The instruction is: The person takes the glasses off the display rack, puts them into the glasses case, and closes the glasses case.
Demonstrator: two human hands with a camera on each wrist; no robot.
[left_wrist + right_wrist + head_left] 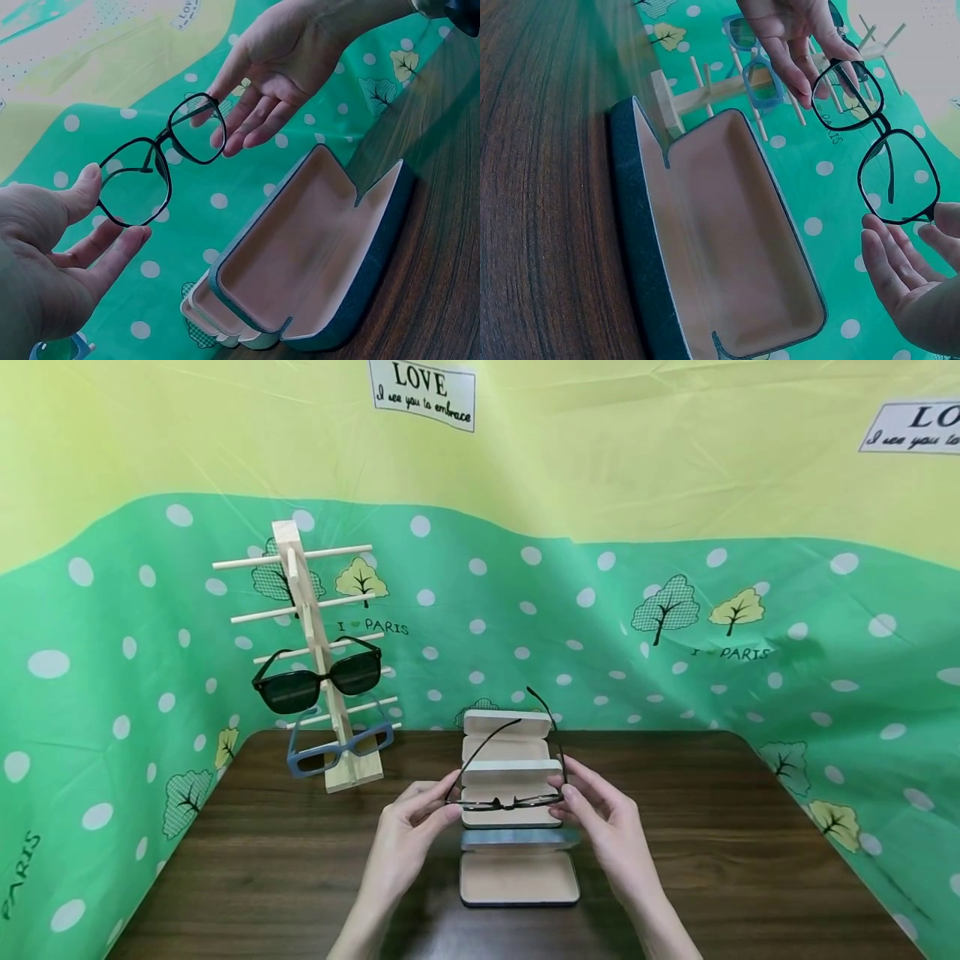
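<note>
Eyeglasses (504, 805), one pair: black frame, clear lenses, temple arms unfolded and pointing away from the person; held raised between the two hands, clear of the tabletop.

Left hand (408, 828): grip narrowed to a pinch, thumb and fingers closed on the left end of the frame.

Right hand (606, 814): grip likewise narrowed, thumb and fingers pinching the right end of the frame near the hinge.

Tabletop (262, 877): dark brown wood grain. On it, a column of three opened cases: near case (519, 878), middle case (513, 770), far case (506, 723), all pale-lined. To their left, a wooden stand (306, 597) with pegs, bearing black sunglasses (291, 692) and, lower, blue-framed glasses (342, 750).

Backdrop (450, 652): cloth, yellow above, green with white spots below; printed trees, "I PARIS" lettering and "LOVE" labels.

By view: the head view alone takes in the whole column of cases and the whole stand. Both wrist views show the near case's dark blue-green exterior and the eyeglasses' full rounded rims. The left wrist view adds a dark object (463, 13) at the right wrist.
</note>
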